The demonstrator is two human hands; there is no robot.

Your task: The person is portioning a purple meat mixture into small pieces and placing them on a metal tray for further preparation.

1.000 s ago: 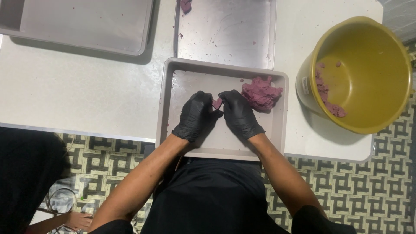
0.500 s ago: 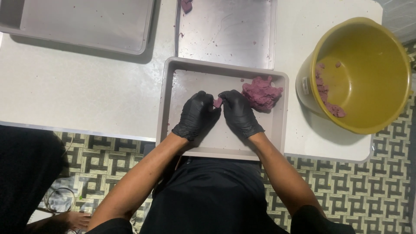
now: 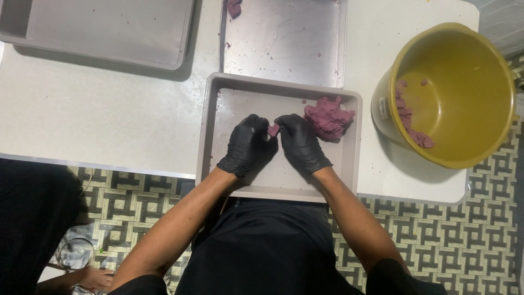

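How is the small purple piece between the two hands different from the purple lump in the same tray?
The small purple piece is tiny and pinched between the left hand and right hand, lifted off the tray; the purple lump is far bigger and lies untouched on the beige tray floor. The piece looks smooth and compact, while the lump is rough and uneven. Both share the same purple, dough-like look.

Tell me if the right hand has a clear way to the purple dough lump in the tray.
Probably yes. The right hand sits just beside the dough lump in the same tray, with nothing between them. Both hands pinch a small dough piece, with the left hand sharing the hold.
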